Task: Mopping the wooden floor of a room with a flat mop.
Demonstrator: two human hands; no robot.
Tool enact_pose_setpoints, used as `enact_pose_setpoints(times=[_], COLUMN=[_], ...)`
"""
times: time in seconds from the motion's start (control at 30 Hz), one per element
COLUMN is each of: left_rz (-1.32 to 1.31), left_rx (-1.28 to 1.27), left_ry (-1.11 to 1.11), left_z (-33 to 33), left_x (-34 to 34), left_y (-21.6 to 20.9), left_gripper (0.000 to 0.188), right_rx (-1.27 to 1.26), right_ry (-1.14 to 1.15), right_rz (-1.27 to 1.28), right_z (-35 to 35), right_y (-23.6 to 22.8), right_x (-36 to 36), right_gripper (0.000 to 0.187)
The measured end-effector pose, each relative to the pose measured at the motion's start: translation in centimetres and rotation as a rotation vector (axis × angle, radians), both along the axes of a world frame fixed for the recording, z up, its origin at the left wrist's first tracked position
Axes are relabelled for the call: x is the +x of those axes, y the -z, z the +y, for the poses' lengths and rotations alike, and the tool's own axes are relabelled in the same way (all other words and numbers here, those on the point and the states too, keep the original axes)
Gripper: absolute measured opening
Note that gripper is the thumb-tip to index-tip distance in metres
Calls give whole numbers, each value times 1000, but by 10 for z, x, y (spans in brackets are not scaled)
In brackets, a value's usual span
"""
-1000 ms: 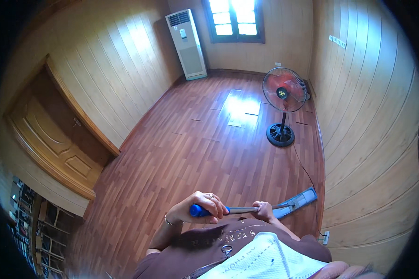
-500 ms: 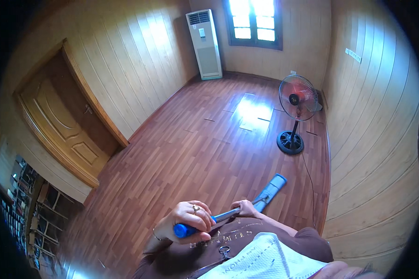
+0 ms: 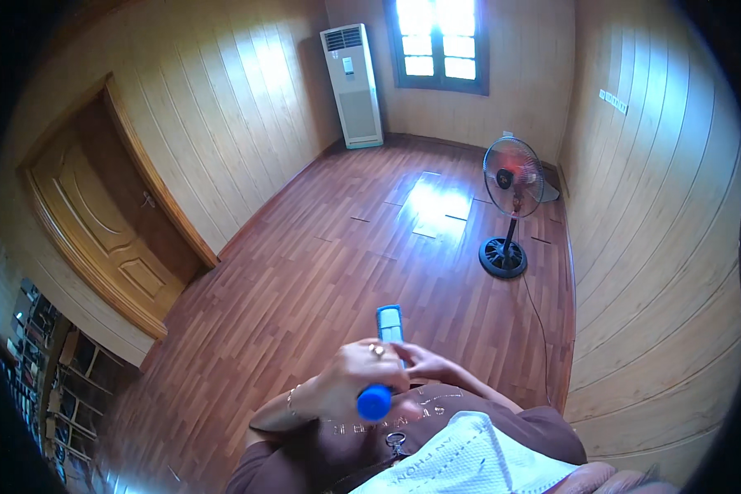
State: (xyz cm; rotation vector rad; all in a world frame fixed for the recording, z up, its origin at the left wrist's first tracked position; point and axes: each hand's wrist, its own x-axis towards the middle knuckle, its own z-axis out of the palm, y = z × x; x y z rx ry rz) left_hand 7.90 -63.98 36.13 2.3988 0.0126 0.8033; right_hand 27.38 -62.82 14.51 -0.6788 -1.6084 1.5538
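Both my hands are on a flat mop, whose blue-edged head [image 3: 389, 323] shows just beyond them over the wooden floor. My left hand [image 3: 358, 379], with a ring on a finger and a bracelet at the wrist, is closed round the top of the handle; the round blue end cap [image 3: 374, 403] sticks out toward me. My right hand [image 3: 421, 362] is closed on the pole further down. Most of the pole is hidden behind my left hand, and a white cloth or paper [image 3: 461, 461] lies across my brown top.
A standing fan [image 3: 513, 177] with a black base is at the right, its cord [image 3: 540, 321] trailing toward me. A tall air conditioner [image 3: 352, 86] stands in the far corner. At left are a wooden door [image 3: 123, 222] and a cluttered rack [image 3: 82, 362]. Some floorboard [image 3: 358, 219] joints gape.
The mop has swung left, its head going from right of my hands to straight ahead of them. My left hand has shifted right, and the end cap now faces me. The view has tilted slightly.
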Motion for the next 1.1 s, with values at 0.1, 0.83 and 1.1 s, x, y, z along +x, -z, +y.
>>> enact_pose_setpoints(times=[0.1,0.83,1.1], left_rz=[84,248,235], left_rx=[-72,-315,-280], left_ry=[-106,-436,-697], left_z=[20,59,11], left_x=[35,128,71], left_y=[41,325,311], left_gripper=[28,21,7], right_rx=[73,1316,1348], right_ry=[116,372,139], right_rz=[274,3,97], right_z=[-21,-81,-82], right_y=[-65,-204,-210], right_x=[48,102,56], right_gripper=[71,35,34])
